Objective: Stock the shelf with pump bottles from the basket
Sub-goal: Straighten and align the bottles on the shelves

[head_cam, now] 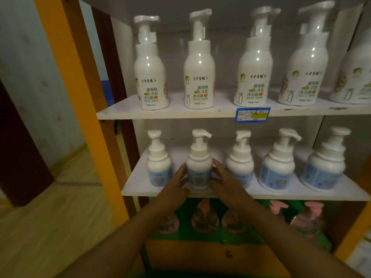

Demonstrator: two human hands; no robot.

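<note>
A small white pump bottle with a blue label stands upright on the middle shelf, second from the left in a row of several like it. My left hand touches its left side with fairly straight fingers. My right hand cups its right side, fingers lying along the label. The bottle's base sits on the shelf near the front edge. No basket is in view.
The upper shelf carries several taller white pump bottles and a blue price tag. Pink pump bottles stand on a green shelf below. An orange post borders the unit on the left; wooden floor lies beyond.
</note>
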